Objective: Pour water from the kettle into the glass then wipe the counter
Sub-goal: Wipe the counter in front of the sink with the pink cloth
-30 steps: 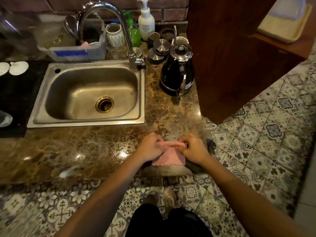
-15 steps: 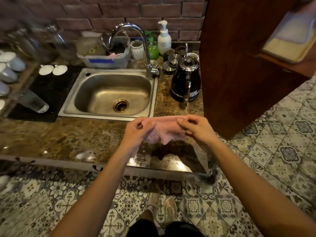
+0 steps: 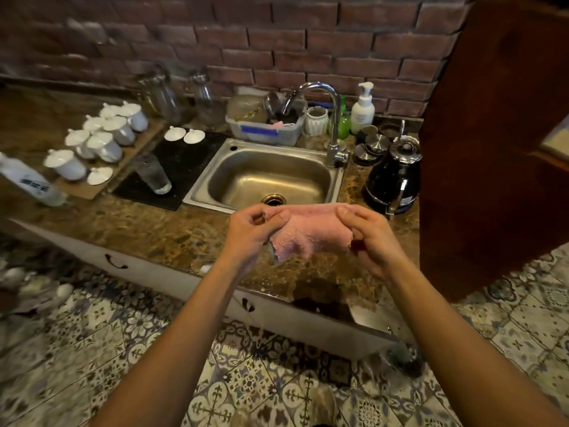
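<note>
A pink cloth (image 3: 311, 231) hangs stretched between my two hands above the front of the brown marble counter (image 3: 160, 232). My left hand (image 3: 251, 234) pinches its left end and my right hand (image 3: 371, 238) pinches its right end. The black kettle (image 3: 392, 177) stands upright on the counter to the right of the steel sink (image 3: 268, 177). A clear glass (image 3: 152, 174) with water in it stands on a black mat (image 3: 181, 167) left of the sink.
White lidded cups (image 3: 101, 140) crowd a board at the left, beside a white bottle (image 3: 27, 183). Jars, a tub of utensils (image 3: 264, 126), a soap pump (image 3: 363, 107) and the tap (image 3: 326, 118) line the brick wall. A dark wooden cabinet (image 3: 492, 149) rises at the right.
Both hands lifted the pink cloth off the counter's front edge and spread it wider between them. My view pulled back and swung left, bringing the glass and cups into sight.
</note>
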